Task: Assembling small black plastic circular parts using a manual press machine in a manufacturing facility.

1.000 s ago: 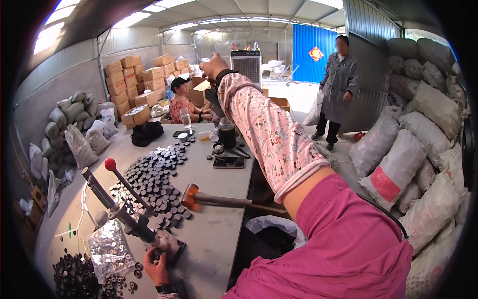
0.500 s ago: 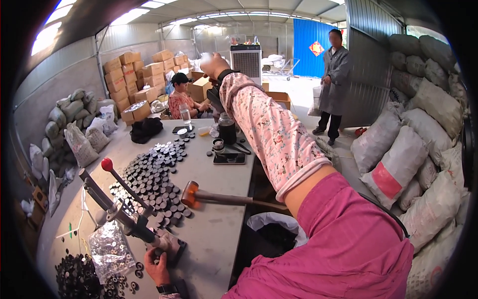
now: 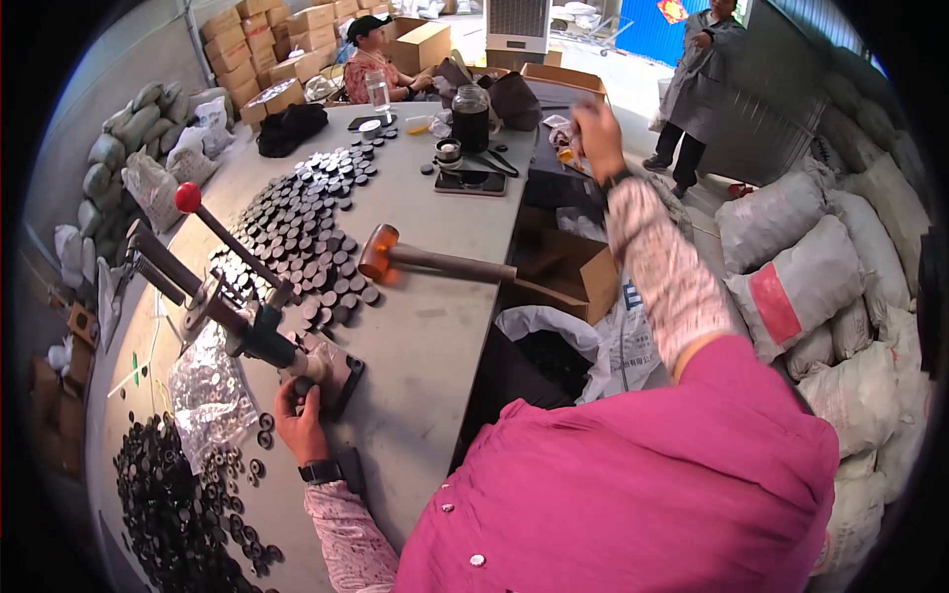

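My left hand (image 3: 300,425) is at the base of a lever hand press (image 3: 259,331), its thumb and fingers closed on a small round black disc (image 3: 303,386). The press has a long lever ending in a red knob (image 3: 188,198). Many black discs (image 3: 297,232) lie spread on the table behind it. My right hand (image 3: 599,143) is raised past the table's right edge, fingers curled together. Its fingertips are slightly blurred, and whatever they may hold cannot be made out. A mallet (image 3: 435,261) with an amber head lies across the table's right side.
Small black rings (image 3: 163,494) heap at the near left, by a clear bag of metal rings (image 3: 210,395). A dark jar (image 3: 471,119), phone (image 3: 471,182) and water bottle (image 3: 378,91) stand farther back. Two people (image 3: 381,64) are beyond. Filled sacks (image 3: 801,287) line the right.
My right arm has swung right and lower, from above the table's far end to beyond its right edge. My view has tipped downward. My left hand stays at the press base.
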The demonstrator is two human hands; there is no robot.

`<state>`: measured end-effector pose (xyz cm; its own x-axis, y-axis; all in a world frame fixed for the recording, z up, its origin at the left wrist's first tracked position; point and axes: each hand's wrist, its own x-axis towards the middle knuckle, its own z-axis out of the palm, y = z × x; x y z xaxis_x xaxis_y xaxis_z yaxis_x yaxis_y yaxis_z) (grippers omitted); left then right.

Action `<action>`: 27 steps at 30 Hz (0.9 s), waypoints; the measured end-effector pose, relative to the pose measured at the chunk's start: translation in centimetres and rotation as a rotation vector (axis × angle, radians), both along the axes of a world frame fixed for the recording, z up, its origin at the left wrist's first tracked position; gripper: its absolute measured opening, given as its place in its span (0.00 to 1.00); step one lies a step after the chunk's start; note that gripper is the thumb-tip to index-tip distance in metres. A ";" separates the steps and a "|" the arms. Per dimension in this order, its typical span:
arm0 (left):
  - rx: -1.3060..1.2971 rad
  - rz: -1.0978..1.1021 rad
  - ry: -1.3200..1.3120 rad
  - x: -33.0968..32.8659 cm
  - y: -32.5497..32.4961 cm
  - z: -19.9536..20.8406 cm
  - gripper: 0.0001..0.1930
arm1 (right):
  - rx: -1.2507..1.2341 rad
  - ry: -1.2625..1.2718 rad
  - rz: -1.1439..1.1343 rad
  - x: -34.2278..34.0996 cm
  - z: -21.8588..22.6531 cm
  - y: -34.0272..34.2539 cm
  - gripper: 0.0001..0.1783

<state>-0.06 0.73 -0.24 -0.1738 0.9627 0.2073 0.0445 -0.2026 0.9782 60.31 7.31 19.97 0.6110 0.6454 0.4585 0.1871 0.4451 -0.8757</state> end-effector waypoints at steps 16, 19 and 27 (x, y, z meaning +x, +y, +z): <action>0.022 0.020 -0.028 -0.5 -0.5 -0.6 0.15 | -0.545 0.186 0.029 -4.3 -25.0 -11.8 0.09; 0.021 0.021 -0.028 -0.3 -0.5 -0.4 0.16 | -0.718 0.084 0.108 -6.7 -30.9 -12.7 0.11; -0.036 -0.003 -0.039 -0.7 -0.7 -0.3 0.17 | -0.627 -0.351 0.049 -14.4 -33.0 -18.0 0.12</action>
